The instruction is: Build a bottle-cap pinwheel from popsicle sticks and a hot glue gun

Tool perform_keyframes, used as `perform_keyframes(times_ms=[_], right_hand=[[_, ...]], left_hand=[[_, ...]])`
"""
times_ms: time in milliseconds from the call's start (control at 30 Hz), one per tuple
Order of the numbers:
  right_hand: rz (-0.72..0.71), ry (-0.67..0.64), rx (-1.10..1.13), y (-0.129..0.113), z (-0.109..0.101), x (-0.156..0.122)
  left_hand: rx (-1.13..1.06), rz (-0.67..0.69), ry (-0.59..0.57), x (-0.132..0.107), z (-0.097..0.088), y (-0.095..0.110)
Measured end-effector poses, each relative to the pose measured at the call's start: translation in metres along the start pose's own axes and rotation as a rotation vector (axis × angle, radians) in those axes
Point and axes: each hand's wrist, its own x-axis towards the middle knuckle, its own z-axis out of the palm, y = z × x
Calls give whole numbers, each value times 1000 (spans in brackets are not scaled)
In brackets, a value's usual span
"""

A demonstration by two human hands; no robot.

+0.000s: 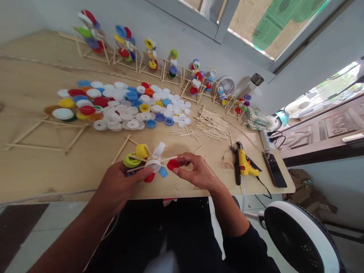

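Note:
My left hand [121, 185] grips a pinwheel of bottle caps [152, 163] by its white middle cap, just above the table's near edge. Thin wooden sticks spread from that cap to green, yellow, white, blue and red caps. My right hand [196, 172] pinches a red cap [173, 164] at the tip of one stick on the wheel's right side. Both hands hover close over the wooden table [42, 167].
A heap of loose caps [125, 106] lies at mid table, a pile of sticks [212, 123] to its right. A yellow glue gun [244, 165] and a phone [274, 168] lie right. Finished cap wheels [125, 45] line the back wall. A stick frame [42, 136] lies left.

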Motion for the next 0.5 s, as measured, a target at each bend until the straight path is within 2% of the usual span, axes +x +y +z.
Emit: perform_keyframes(times_ms=[167,500], right_hand=[[26,-6,14,-2,2,-1],[71,-10,36,-4,4,-1]], left_hand=[[12,-25,12,-1,1,2],[107,18,8,-2,0,2]])
